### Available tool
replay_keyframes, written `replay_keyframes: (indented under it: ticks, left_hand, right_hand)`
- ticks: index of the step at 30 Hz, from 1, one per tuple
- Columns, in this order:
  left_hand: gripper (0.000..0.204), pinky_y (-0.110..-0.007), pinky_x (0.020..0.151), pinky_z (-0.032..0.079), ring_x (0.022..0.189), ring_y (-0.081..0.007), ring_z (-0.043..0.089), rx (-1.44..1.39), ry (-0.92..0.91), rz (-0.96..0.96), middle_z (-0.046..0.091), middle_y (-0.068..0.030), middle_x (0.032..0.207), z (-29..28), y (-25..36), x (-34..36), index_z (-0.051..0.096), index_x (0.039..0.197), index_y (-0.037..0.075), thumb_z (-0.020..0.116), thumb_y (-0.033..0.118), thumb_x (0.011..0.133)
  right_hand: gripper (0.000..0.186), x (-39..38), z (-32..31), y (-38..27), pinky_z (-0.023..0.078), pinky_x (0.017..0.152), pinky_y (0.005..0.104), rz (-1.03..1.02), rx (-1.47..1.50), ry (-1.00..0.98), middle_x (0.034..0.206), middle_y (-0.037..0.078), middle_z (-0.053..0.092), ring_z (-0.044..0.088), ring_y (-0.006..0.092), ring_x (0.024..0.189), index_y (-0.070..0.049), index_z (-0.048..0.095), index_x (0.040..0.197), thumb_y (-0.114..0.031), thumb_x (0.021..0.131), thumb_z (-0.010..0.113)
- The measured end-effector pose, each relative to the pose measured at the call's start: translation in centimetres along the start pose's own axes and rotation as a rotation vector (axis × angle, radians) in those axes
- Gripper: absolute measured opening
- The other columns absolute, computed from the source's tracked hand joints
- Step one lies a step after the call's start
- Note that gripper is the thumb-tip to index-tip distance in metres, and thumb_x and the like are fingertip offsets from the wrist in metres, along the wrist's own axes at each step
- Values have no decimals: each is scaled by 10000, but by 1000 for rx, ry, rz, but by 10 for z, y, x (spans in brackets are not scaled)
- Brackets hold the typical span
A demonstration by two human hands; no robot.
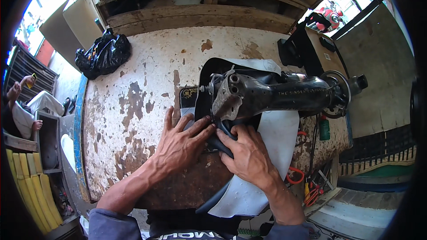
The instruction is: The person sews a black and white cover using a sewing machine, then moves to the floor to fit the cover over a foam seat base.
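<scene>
A black sewing machine (267, 92) stands on the worn table, with its needle end just beyond my fingertips. A sheet of black vinyl-like material (203, 80) with a white underside (279, 135) passes under the machine's head and hangs over the table's near edge. My left hand (180, 144) lies on the material left of the needle, its fingers stretched out and apart. Close to the needle on the right, my right hand (249, 155) grips a folded black edge between thumb and fingers. The needle tip and the stitch line are hidden by the machine's head and my fingers.
A black plastic bag (104, 53) sits at the table's far left. Right of the machine are a green bottle (324, 128) and orange-handled scissors (295, 175). A wooden shelf (204, 18) borders the back. A seated person (33, 111) is at the far left.
</scene>
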State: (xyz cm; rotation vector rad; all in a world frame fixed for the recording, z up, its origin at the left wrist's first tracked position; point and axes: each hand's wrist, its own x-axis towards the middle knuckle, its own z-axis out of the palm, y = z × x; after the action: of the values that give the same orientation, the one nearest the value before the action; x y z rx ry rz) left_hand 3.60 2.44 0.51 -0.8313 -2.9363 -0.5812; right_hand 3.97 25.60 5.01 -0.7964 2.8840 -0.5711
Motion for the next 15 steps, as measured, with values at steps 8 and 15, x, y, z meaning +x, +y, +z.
replay_keyframes:
  ticks: [8, 15]
  left_hand:
    - [576, -727, 1254, 149, 1388, -381, 496, -1, 12, -5, 566, -8, 1564, 2, -1, 3, 623, 1462, 227, 749, 250, 900]
    - [679, -662, 1212, 269, 1271, -328, 541, 10, 110, 90, 637, -54, 1434, 15, 15, 4, 641, 1436, 171, 792, 228, 776]
  right_hand:
    - [572, 3, 5, 0, 474, 937, 495, -9, -41, 27, 1137, 178, 563, 549, 357, 1060, -71, 689, 1393, -215, 851, 804]
    - [722, -35, -41, -26, 424, 1116, 502, -32, -76, -102, 1356, 192, 559, 530, 369, 1309, -108, 594, 1477, -333, 840, 846]
